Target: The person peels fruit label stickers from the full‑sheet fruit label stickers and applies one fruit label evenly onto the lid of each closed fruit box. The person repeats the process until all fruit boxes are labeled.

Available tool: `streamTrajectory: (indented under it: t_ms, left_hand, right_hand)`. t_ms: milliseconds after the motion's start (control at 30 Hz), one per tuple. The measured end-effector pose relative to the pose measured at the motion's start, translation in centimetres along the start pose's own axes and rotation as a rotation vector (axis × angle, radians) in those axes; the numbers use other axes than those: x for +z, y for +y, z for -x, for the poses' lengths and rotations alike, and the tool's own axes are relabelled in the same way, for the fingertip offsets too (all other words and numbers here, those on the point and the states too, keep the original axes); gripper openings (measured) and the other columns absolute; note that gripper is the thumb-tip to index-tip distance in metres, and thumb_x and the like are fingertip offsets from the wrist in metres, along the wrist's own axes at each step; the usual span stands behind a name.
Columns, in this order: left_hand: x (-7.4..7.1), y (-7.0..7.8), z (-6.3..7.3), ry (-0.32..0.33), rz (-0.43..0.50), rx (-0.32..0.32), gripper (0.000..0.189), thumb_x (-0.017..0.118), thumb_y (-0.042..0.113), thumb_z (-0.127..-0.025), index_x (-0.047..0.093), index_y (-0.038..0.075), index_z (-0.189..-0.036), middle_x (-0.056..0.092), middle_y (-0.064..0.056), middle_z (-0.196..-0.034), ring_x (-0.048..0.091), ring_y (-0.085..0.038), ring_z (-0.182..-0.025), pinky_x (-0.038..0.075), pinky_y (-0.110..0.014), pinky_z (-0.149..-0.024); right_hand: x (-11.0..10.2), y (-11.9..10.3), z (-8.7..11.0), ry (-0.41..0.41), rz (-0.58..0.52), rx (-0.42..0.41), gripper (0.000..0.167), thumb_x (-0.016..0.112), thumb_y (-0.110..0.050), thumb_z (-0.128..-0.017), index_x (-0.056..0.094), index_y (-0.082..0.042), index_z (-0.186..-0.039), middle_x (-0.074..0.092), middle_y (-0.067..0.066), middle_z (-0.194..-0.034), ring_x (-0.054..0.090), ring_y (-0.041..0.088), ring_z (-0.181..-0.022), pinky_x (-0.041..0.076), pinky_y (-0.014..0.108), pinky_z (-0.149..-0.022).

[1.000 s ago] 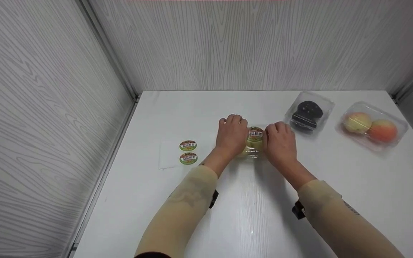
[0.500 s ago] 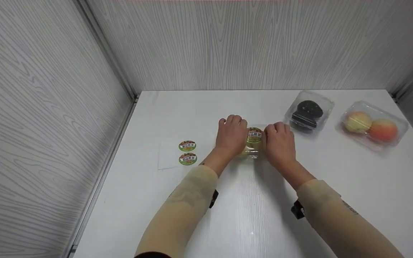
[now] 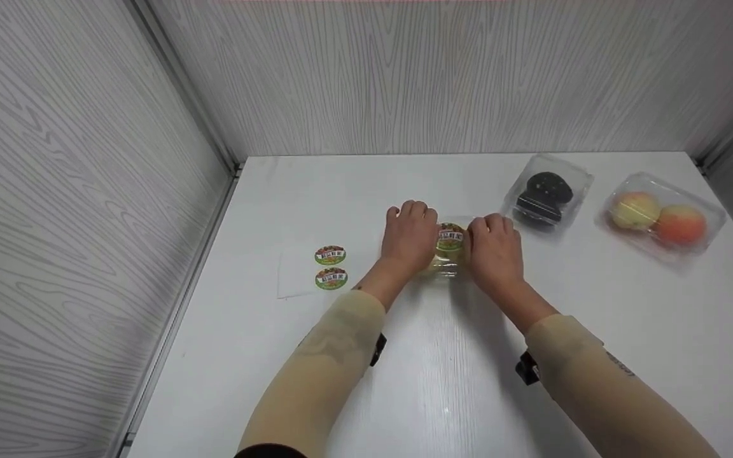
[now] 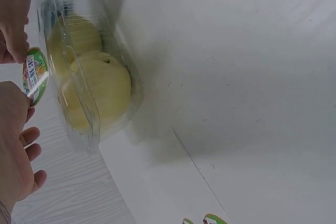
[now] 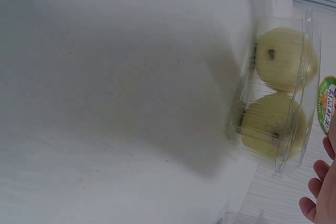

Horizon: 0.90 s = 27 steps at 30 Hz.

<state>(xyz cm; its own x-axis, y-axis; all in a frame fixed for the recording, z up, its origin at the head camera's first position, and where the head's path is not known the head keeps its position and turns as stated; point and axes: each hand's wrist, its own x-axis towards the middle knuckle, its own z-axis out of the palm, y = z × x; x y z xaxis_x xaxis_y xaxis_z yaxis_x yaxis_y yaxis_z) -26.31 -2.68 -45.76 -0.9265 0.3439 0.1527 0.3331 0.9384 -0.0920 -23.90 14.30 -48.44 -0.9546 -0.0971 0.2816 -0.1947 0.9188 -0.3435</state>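
Left of both hands: white sheet (image 3: 293, 278) flat on the bench (image 3: 443, 407), two oval stickers (image 3: 331, 278) on it, one above the other as the head view has them.

Left hand (image 3: 410, 236): pinches the near end of a third sticker, the raised sticker (image 3: 450, 236); remaining fingers loosely bent.

Between the hands: that sticker, spanning the gap, over the lid of a clear box (image 3: 446, 272). Whether it touches the lid, cannot tell. Box sits on the bench, below and between the hands.

Right hand (image 3: 497, 251): pinches the opposite end, other fingers curved and slightly parted.

Beyond the right hand, up and to its right: second clear box (image 3: 578, 183) with dark fruit (image 3: 550, 187). Farther right, well apart from the hand: third box (image 3: 714, 219), with one yellowish and one orange-red fruit (image 3: 681, 224).

Views: from the head, hands and sticker mostly cover the middle box's contents. Both wrist views show two pale yellow fruits (image 5: 283, 59) side by side inside, and the finger grips from beneath. Only the head view takes in both side boxes whole.
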Motion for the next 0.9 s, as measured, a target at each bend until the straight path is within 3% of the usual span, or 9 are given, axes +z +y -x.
streamTrajectory:
  t_ms: [900]
  left_hand:
    - [0.97, 0.0, -0.52, -0.027, 0.02, -0.022, 0.039, 0.05, 0.042, -0.113, 0.067, 0.013, -0.134, 0.062, -0.005, -0.137, 0.054, -0.023, -0.134, 0.044, -0.048, -0.111]
  right_hand:
    - [0.99, 0.2, -0.42, 0.005, 0.005, 0.012, 0.024, 0.052, -0.023, -0.11, 0.061, 0.0, -0.107, 0.055, 0.022, -0.12, 0.051, 0.041, -0.115, 0.045, 0.059, -0.098]
